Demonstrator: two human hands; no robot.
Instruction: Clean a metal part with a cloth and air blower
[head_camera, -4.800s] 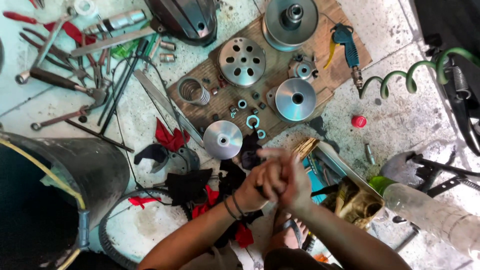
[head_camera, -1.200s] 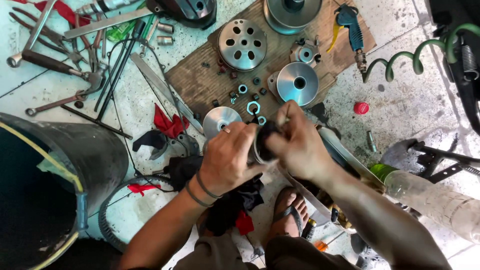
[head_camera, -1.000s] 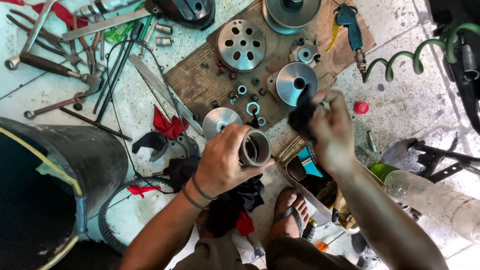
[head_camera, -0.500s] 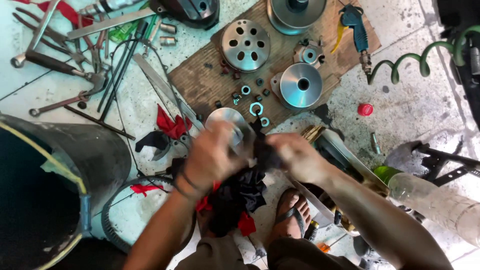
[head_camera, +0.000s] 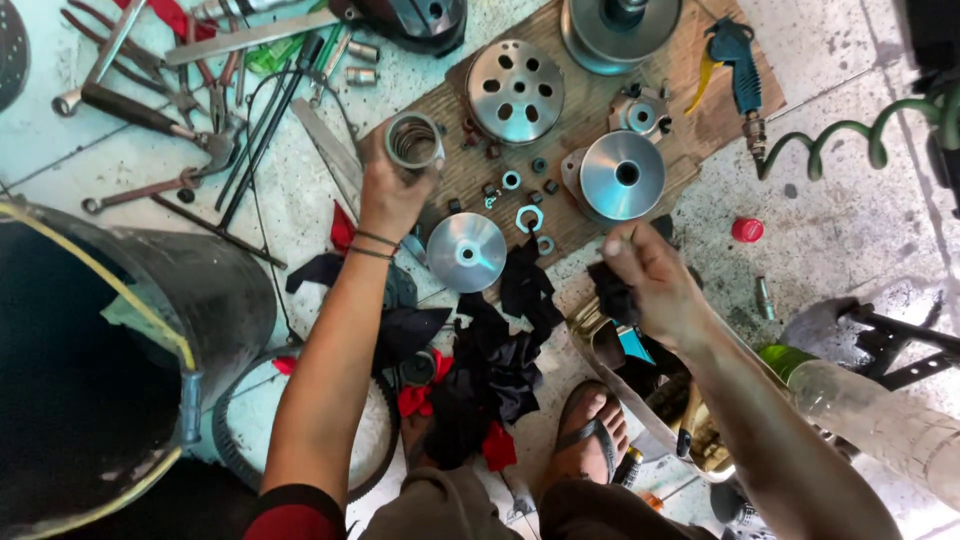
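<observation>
Where tools litter the speckled floor (head_camera: 850, 250), left hand (head_camera: 392, 190) clamped on metal ring (head_camera: 413, 140), right hand (head_camera: 650, 280) on black rag (head_camera: 610, 292).

Even, soft daylight covers the floor (head_camera: 850, 260) where I work, and shadows are faint. The polished metal discs (head_camera: 627, 175) catch pale glare. My right hand (head_camera: 650, 280) is slightly smeared by motion, my left hand (head_camera: 395, 190) sharper. The black drum (head_camera: 90, 380) at my left falls into deep dark. Edges bend from the wide lens.
</observation>
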